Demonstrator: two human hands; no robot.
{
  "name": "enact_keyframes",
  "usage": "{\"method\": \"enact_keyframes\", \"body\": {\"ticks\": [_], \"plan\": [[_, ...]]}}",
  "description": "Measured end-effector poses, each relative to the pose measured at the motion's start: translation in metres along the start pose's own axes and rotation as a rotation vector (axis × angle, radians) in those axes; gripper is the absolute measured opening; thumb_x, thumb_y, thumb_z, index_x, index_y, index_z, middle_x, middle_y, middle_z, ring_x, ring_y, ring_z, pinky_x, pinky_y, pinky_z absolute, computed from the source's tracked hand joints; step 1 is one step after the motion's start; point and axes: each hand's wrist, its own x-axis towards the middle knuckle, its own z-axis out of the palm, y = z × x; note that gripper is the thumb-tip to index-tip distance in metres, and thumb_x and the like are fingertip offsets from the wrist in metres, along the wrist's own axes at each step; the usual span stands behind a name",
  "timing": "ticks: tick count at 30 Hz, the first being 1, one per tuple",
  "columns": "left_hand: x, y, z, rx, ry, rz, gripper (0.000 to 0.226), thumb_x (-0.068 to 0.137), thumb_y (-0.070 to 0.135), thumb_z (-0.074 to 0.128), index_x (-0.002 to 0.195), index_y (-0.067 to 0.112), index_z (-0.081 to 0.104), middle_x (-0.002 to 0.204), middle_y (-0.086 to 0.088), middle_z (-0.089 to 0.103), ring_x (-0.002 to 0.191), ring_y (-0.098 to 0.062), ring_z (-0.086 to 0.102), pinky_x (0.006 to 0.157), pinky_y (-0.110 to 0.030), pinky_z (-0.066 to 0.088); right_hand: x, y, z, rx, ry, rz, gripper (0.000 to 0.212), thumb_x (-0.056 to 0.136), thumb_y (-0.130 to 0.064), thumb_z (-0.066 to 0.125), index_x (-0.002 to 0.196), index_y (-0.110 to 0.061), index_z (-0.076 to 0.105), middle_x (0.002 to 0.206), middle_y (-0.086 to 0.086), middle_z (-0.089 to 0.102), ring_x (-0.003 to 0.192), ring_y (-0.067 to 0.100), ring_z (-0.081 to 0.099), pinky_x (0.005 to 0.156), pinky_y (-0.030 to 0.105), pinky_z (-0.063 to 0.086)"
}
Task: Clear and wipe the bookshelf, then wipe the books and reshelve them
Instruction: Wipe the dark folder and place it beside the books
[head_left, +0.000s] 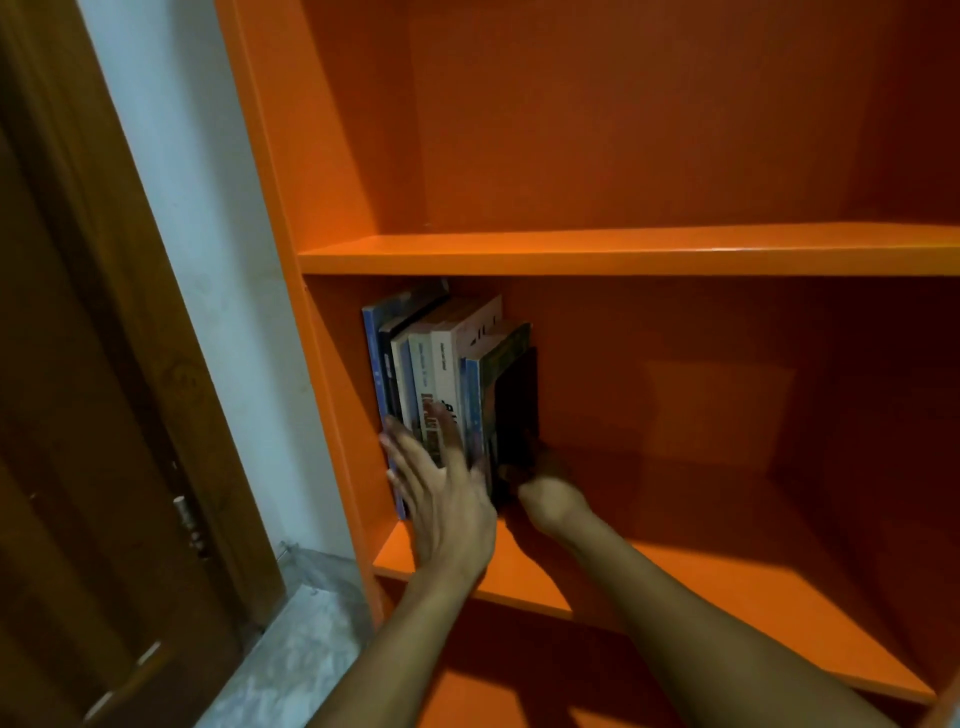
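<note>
Left hand (441, 483) is motion-blurred, and its spread fingers cover the lower spines of the books (441, 374) — spine text too small and dark to read. Right hand (540, 488) sits in shadow at the foot of the black bookend (517, 410), fingers hidden, so can't tell whether it grips the bookend or just touches it. Bookshelf (623, 252) is cut off at the top, right and bottom edges; the door (78, 415) is cut off at the left.

Orange bookshelf (623, 254), blue and cream books (436, 364), brown door (78, 415)
</note>
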Motion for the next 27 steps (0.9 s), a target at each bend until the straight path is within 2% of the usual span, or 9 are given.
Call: {"method": "enact_keyframes", "body": {"ticks": [3, 7, 11, 15, 17, 20, 22, 24, 27], "plan": [[0.009, 0.009, 0.008, 0.013, -0.041, -0.074, 0.088, 0.101, 0.028, 0.045, 0.152, 0.025, -0.027, 0.155, -0.025, -0.034, 0.139, -0.037, -0.037, 0.117, -0.067, 0.004, 0.004, -0.004, 0.002, 0.059, 0.021, -0.017, 0.061, 0.093, -0.009, 0.060, 0.149, -0.008, 0.037, 0.147, 0.000, 0.036, 0.136, 0.019, 0.041, 0.100, 0.020, 0.038], [0.016, 0.023, 0.020, -0.027, -0.031, -0.184, 0.085, 0.098, 0.042, 0.038, 0.152, 0.022, -0.024, 0.150, -0.019, -0.043, 0.135, -0.039, -0.044, 0.114, -0.072, -0.001, 0.016, -0.007, 0.005, 0.042, 0.028, -0.036, 0.049, 0.095, -0.010, 0.060, 0.142, -0.007, 0.049, 0.142, 0.013, 0.054, 0.129, 0.029, 0.053, 0.107, 0.038, 0.045], [0.016, 0.028, 0.019, -0.066, -0.035, -0.230, 0.094, 0.097, 0.023, 0.053, 0.154, 0.023, -0.022, 0.153, -0.018, -0.041, 0.139, -0.041, -0.039, 0.114, -0.071, -0.001, 0.015, -0.012, 0.007, 0.003, 0.050, -0.010, 0.042, 0.097, -0.017, 0.058, 0.139, -0.012, 0.054, 0.137, 0.012, 0.059, 0.122, 0.029, 0.059, 0.097, 0.037, 0.051], [0.008, 0.014, -0.004, -0.028, -0.200, -0.083, 0.099, 0.091, 0.010, 0.051, 0.152, 0.018, -0.027, 0.149, -0.020, -0.047, 0.136, -0.043, -0.042, 0.116, -0.063, -0.003, -0.003, -0.020, 0.003, -0.203, -0.006, 0.164, 0.038, 0.100, -0.016, 0.049, 0.137, -0.008, 0.054, 0.137, 0.017, 0.057, 0.113, 0.030, 0.060, 0.090, 0.033, 0.047], [0.002, 0.002, -0.022, -0.001, -0.223, 0.000, 0.090, 0.090, 0.006, 0.047, 0.157, 0.013, -0.013, 0.155, -0.023, -0.037, 0.141, -0.044, -0.035, 0.119, -0.059, -0.001, -0.021, -0.030, 0.005, -0.113, 0.157, 0.135, 0.034, 0.094, -0.013, 0.054, 0.126, -0.012, 0.063, 0.123, 0.016, 0.067, 0.108, 0.034, 0.064, 0.088, 0.037, 0.050], [-0.005, -0.015, -0.042, -0.076, -0.222, 0.048, 0.066, 0.093, 0.001, 0.042, 0.155, 0.013, 0.024, 0.165, -0.018, 0.000, 0.152, -0.038, -0.008, 0.122, -0.054, 0.012, -0.069, -0.036, 0.021, 0.052, 0.351, 0.013, 0.015, 0.092, -0.014, 0.056, 0.096, -0.016, 0.071, 0.080, 0.007, 0.074, 0.076, 0.025, 0.071, 0.070, 0.034, 0.054], [-0.018, -0.027, -0.052, -0.200, -0.132, 0.074, 0.054, 0.094, 0.003, 0.041, 0.147, 0.014, 0.043, 0.155, -0.012, 0.037, 0.146, -0.033, 0.029, 0.117, -0.046, 0.031, -0.109, -0.031, 0.034, 0.134, 0.286, -0.072, 0.013, 0.094, -0.013, 0.056, 0.090, -0.018, 0.067, 0.060, 0.000, 0.065, 0.049, 0.014, 0.062, 0.053, 0.026, 0.048], [-0.041, -0.038, -0.062, -0.335, -0.011, 0.166, 0.046, 0.089, 0.001, 0.040, 0.129, 0.010, 0.061, 0.122, -0.006, 0.062, 0.113, -0.026, 0.059, 0.095, -0.040, 0.050, -0.147, -0.014, 0.051, 0.160, 0.140, -0.130, 0.015, 0.094, -0.014, 0.056, 0.090, -0.024, 0.066, 0.055, -0.002, 0.059, 0.041, 0.008, 0.052, 0.047, 0.024, 0.042], [-0.099, -0.057, -0.059, -0.419, 0.004, 0.264, 0.040, 0.084, -0.014, 0.042, 0.110, 0.002, 0.067, 0.096, -0.009, 0.064, 0.091, -0.020, 0.062, 0.079, -0.028, 0.050, -0.196, 0.044, 0.077, 0.012, -0.086, -0.149, 0.017, 0.092, -0.010, 0.055, 0.091, -0.022, 0.066, 0.055, -0.004, 0.056, 0.044, 0.004, 0.047, 0.051, 0.019, 0.038]]}}
